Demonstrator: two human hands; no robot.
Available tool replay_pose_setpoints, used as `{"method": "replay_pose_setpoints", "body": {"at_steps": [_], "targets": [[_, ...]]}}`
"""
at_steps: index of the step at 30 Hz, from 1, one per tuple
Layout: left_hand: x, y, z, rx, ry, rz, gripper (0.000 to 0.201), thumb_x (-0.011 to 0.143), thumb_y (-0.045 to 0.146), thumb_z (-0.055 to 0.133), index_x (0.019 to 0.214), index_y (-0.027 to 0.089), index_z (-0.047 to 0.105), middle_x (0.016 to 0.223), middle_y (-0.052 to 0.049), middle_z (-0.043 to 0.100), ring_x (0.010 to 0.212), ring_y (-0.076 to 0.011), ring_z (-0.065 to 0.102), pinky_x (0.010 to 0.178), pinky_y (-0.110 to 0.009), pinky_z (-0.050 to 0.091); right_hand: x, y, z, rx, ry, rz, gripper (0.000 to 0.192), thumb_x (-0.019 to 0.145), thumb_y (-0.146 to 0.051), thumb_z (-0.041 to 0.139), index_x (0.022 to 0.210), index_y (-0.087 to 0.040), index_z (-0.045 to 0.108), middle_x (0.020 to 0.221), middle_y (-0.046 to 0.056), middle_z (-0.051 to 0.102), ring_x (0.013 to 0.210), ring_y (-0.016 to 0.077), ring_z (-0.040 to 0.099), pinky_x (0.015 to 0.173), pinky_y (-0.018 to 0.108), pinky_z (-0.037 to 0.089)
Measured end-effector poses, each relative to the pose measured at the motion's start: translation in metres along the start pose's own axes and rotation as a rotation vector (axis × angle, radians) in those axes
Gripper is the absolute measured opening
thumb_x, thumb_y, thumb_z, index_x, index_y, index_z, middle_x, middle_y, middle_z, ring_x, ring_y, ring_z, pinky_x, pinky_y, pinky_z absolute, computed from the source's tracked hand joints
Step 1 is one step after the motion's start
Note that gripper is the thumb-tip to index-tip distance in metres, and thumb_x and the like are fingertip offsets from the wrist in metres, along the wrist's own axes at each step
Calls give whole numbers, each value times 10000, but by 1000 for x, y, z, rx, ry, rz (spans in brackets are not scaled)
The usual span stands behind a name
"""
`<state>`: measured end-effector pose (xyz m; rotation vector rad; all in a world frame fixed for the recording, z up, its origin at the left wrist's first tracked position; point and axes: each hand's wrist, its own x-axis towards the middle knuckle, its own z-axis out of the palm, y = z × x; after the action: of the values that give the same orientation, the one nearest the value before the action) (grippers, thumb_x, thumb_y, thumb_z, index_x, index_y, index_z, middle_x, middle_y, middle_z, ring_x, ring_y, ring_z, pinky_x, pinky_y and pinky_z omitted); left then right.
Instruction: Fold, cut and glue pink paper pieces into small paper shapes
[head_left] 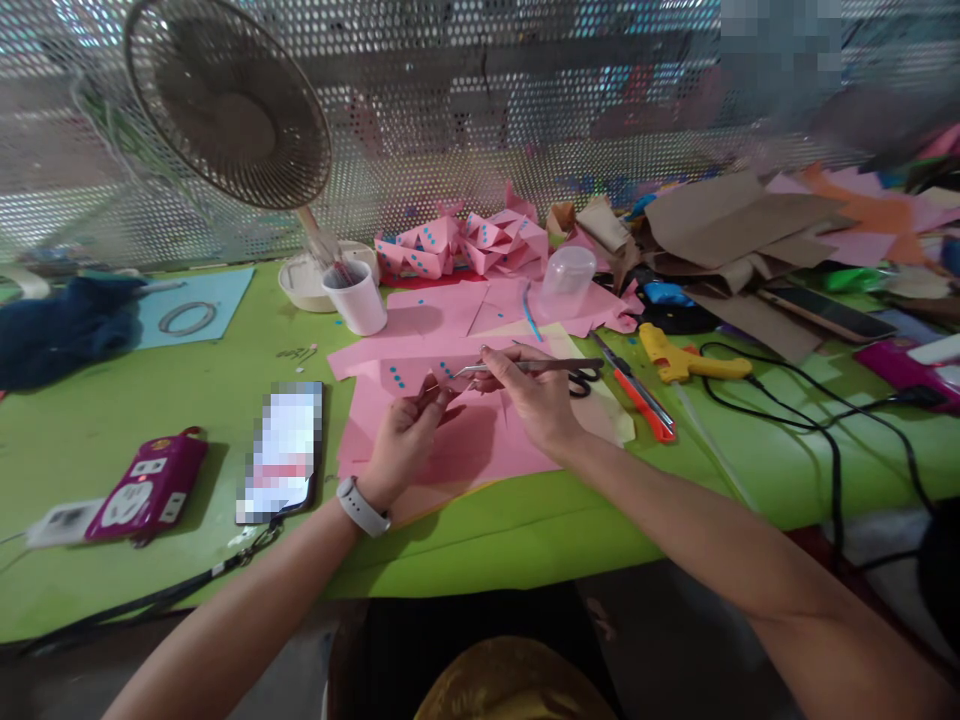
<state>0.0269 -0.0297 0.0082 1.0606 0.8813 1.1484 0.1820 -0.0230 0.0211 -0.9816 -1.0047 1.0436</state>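
Right hand (534, 392) pinches a pair of tweezers (525, 367), tips aimed left at a small pink paper piece (433, 392) gripped in the left hand (405, 440), both over the pink sheets (480, 450) on the green table (150, 400), scissors (581, 380) just beside.

Paper sheets (450, 440) lie at the centre of the desk (525, 530), under both hands. Left of them lies a phone (283, 452), and further left a power strip (146, 485). Behind the sheets stands a cup (358, 297), with a fan (229, 100) in the upper left. To the right lie a cutter (637, 395) and a glue gun (686, 360).
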Motion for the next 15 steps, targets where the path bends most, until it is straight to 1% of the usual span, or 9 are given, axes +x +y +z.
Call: {"method": "replay_pose_setpoints", "body": {"at_steps": [2,4,6,7,8,9,10,12,15], "targets": [[1,0,0,-16,5,-2,254,722,367,772,784,122,747,1044,-72,665,1046,-256,632,932,-416,567,1,0,-3,-28,11,-45,291,781,-463,704,722,-183,651,641,9,696,547,135,664,585,285,576],[1,0,0,-36,-2,-6,251,721,361,775,780,119,740,996,-69,664,1020,-248,641,923,-414,569,2,-1,-8,-74,23,-160,285,832,-483,648,830,-200,671,738,19,724,610,147,685,634,309,587],[1,1,-1,-65,-14,-20,234,720,344,781,796,129,733,934,-56,667,985,-231,652,910,-405,570,5,-2,-14,-172,6,-329,295,865,-491,607,989,-233,678,935,37,742,812,174,713,779,353,583],[1,1,-1,-79,-21,-28,222,719,333,783,803,134,729,911,-49,668,963,-219,657,904,-395,571,7,-2,-16,-243,-17,-402,306,874,-491,598,1047,-249,674,1032,42,731,932,187,699,862,373,561],[1,1,-1,-89,-29,-35,213,721,324,783,808,138,725,903,-44,668,942,-205,660,898,-382,571,9,-2,-19,-317,-48,-454,314,882,-490,589,1077,-259,673,1101,45,715,1025,196,672,925,385,533],[1,1,-2,-96,-39,-40,205,725,317,782,808,140,723,910,-41,668,924,-193,662,892,-366,571,12,-2,-21,-384,-85,-481,315,888,-490,581,1081,-260,679,1135,48,705,1073,199,651,955,389,514],[0,2,-2,-99,-51,-45,200,730,314,778,807,139,722,924,-42,668,912,-183,662,887,-351,571,13,-1,-22,-437,-124,-489,314,891,-491,576,1068,-257,687,1134,52,705,1075,201,647,954,387,511],[0,3,-3,-110,-67,-62,193,740,309,770,807,136,717,934,-44,672,895,-172,667,878,-328,569,16,1,-23,-494,-196,-488,301,889,-487,581,1025,-248,703,1068,57,719,1014,201,661,913,379,521],[-1,4,-4,-145,-44,-99,184,735,294,773,810,144,697,868,-36,683,852,-164,679,861,-316,563,16,5,-23,-567,-251,-510,249,880,-466,602,928,-250,717,950,49,722,948,202,658,884,369,507]]}}
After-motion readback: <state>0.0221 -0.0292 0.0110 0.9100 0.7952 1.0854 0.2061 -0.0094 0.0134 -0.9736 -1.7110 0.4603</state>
